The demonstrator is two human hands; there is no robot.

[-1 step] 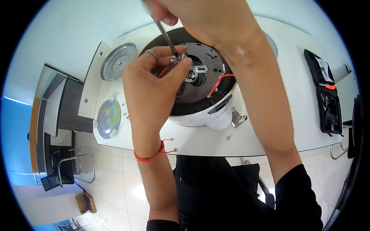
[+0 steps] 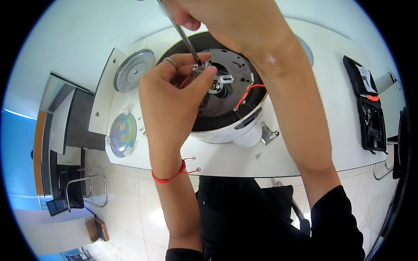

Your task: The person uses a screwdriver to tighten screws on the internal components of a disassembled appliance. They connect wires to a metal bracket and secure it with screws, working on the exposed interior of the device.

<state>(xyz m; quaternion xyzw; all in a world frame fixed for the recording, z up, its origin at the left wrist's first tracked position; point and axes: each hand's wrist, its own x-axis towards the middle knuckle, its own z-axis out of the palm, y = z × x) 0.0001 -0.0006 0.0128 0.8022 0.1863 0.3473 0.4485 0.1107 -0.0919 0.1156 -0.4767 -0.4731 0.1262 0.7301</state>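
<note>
White table (image 2: 348, 143), red wires (image 2: 246, 93), red wrist cord (image 2: 167, 177), black tool case (image 2: 370, 117), iridescent disc (image 2: 123, 132)

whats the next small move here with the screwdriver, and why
Probably keep the left hand pinching the small metal part steady and turn the screwdriver in the right hand gently. Its tip sits right at that part, above the open underside of the round appliance, with red wires close by, so a slip could catch them.

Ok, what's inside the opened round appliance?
Inside the appliance: a dark metal plate, red wires and a central metal fitting. The left hand covers the left part; the right hand holds a screwdriver.
</note>
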